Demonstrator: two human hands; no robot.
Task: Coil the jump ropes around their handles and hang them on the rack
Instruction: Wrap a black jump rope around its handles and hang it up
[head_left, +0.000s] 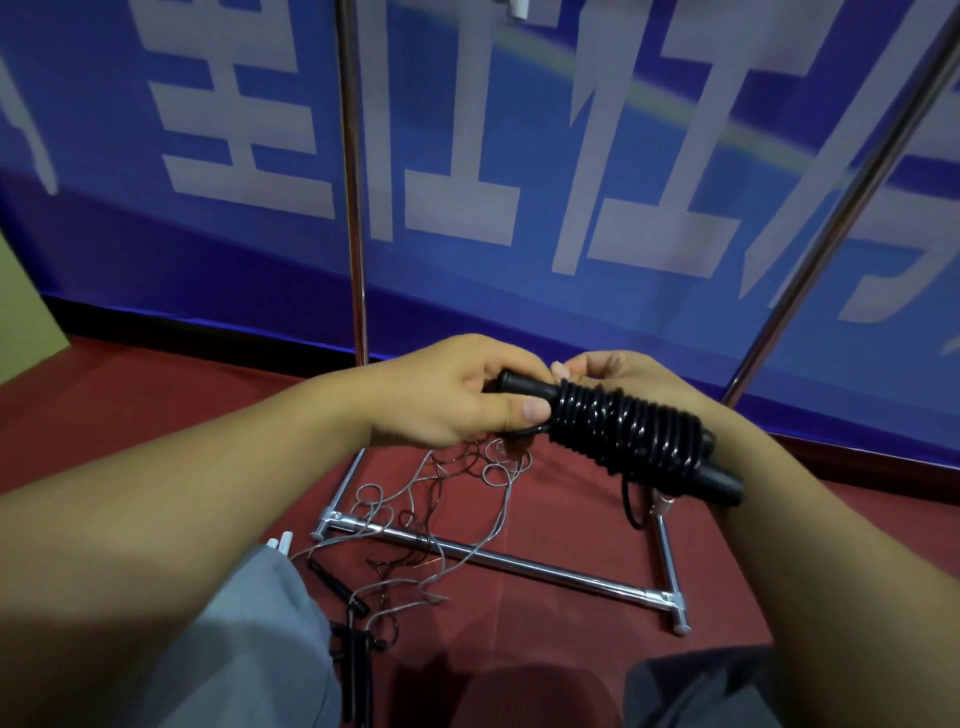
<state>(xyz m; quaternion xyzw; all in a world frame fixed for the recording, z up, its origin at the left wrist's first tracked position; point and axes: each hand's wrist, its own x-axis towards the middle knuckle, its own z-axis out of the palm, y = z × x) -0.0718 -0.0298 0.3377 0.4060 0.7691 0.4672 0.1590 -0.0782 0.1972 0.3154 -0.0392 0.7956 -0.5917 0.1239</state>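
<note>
Two hands up front w/ one black jump rope held between them, mid-frame, above the red floor. Rope is coiled tight around both black handles, which lie side by side, tilted down to the right. Left hand grips the upper-left handle end, thumb along the near side, fingers curled round, touching the first coil. Right hand sits behind the bundle, fingers curled at the top of the coil near the left fingertips; can't tell exactly what they pinch. A short black loop hangs under the lower end. Below on floor: rack chrome base bar, loose tangle of grey rope over it, more black handles lower left. Blue banner behind rack poles.
</note>
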